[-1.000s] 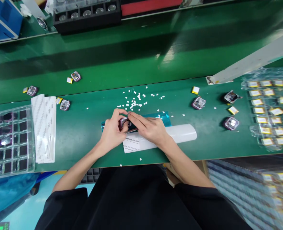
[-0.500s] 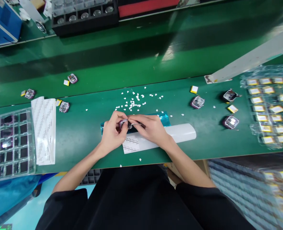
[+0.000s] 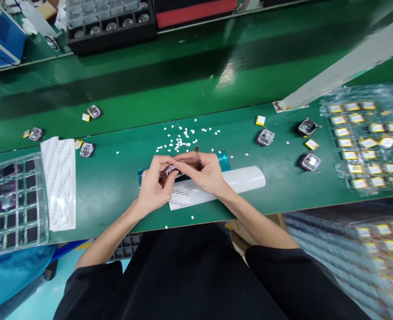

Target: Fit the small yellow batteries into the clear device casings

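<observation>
My left hand [image 3: 156, 184] grips a small purple-edged square casing [image 3: 171, 170] just above the green bench. My right hand [image 3: 205, 172] meets it from the right, fingertips pinching at the casing, with a thin dark tool [image 3: 196, 153] sticking up between the fingers. Under both hands lie a teal film strip [image 3: 224, 162] and a white sheet roll with a printed label [image 3: 243, 179]. Small white scraps [image 3: 179, 140] are scattered just beyond the hands.
Several more casings [image 3: 265, 137] and yellow battery cells [image 3: 260, 120] lie right of the hands. A clear tray of cells [image 3: 366, 142] sits far right. At left are a compartment tray [image 3: 11, 200], white sticker sheets [image 3: 59, 182] and more casings [image 3: 86, 149]. A conveyor belt [image 3: 183, 75] runs behind.
Both hands have lifted the casing slightly and turned it. The dark tool now stands upright in my right hand. The view has shifted a little to the right.
</observation>
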Available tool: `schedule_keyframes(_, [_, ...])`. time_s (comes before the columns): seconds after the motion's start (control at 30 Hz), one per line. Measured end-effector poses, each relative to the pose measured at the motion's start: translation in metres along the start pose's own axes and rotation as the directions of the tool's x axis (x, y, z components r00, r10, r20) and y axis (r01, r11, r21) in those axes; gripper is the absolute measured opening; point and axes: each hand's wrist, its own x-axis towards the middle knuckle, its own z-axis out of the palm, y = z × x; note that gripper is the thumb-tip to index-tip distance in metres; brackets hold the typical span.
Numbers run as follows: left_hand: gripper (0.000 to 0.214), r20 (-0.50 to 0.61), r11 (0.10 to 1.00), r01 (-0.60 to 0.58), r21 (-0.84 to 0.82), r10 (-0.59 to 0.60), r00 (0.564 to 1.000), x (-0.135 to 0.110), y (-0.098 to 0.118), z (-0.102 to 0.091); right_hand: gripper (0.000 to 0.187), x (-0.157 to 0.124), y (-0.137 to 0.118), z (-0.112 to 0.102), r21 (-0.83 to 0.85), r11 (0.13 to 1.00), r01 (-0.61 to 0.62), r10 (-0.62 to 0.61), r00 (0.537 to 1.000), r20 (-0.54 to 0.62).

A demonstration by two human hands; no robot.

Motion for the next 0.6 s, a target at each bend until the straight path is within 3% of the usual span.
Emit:
schedule_keyframes(0.07, [0.015, 0.0, 0.996, 0.057, -0.064, -0.057, 0.998, 0.002, 0.003, -0.002, 0.033, -0.001, -0.003, 0.0, -0.011, 1.0, 0.009, -0.009, 1.0, -0.018])
schedule_keyframes(0.17, [0.01, 0.055, 0.979, 0.166, -0.117, -0.16, 0.986, -0.002, 0.016, -0.01, 0.037, -0.012, -0.014, -0.008, -0.217, 0.973, 0.077, -0.073, 0.997, 0.027])
schedule_keyframes(0.27, [0.006, 0.113, 0.984, 0.179, 0.009, -0.179, 0.977, -0.018, 0.027, -0.018, 0.049, -0.035, -0.02, -0.021, -0.317, 0.938, 0.141, -0.126, 0.99, 0.067])
schedule_keyframes(0.37, [0.011, 0.15, 0.982, 0.138, 0.128, -0.157, 0.976, -0.041, 0.023, -0.016, 0.061, -0.058, -0.013, -0.03, -0.401, 0.906, 0.137, -0.191, 0.977, -0.098])
schedule_keyframes(0.47, [0.013, 0.167, 0.974, 0.15, 0.172, -0.179, 0.97, -0.059, 0.009, -0.005, 0.065, -0.073, 0.002, -0.035, -0.399, 0.917, 0.016, -0.109, 0.972, -0.21])
schedule_keyframes(0.6, [0.012, 0.112, 0.951, 0.209, 0.228, -0.239, 0.965, -0.067, -0.002, 0.005, 0.048, -0.08, 0.015, -0.037, -0.364, 0.93, -0.046, -0.006, 0.99, -0.142])
